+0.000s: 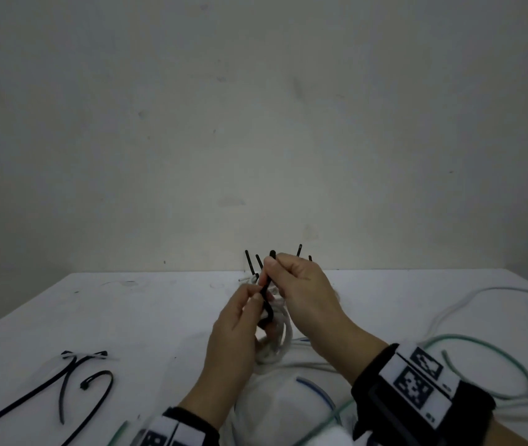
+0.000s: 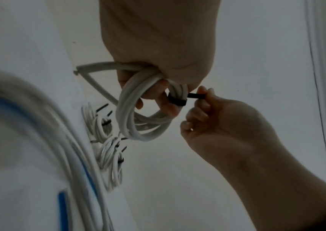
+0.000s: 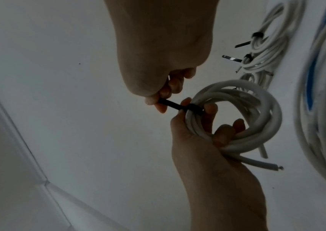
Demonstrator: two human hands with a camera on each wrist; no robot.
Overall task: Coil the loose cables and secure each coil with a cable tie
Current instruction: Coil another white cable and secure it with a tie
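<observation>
Dim, flat lighting in all views, grainy. Soft shadows only. Wrist views were blurred near the lens: bundled white and blue cables (image 2: pixel 39 140) smeared. Wide-angle bending at edges.

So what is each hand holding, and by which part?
Left hand grips the white cable coil by its loops; right hand pinches the black tie's free tail.

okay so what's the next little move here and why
Probably pull the tie's tail further. The left hand holds the white coil, the black cable tie is already looped round it, and the right hand pinches its free end.
</observation>
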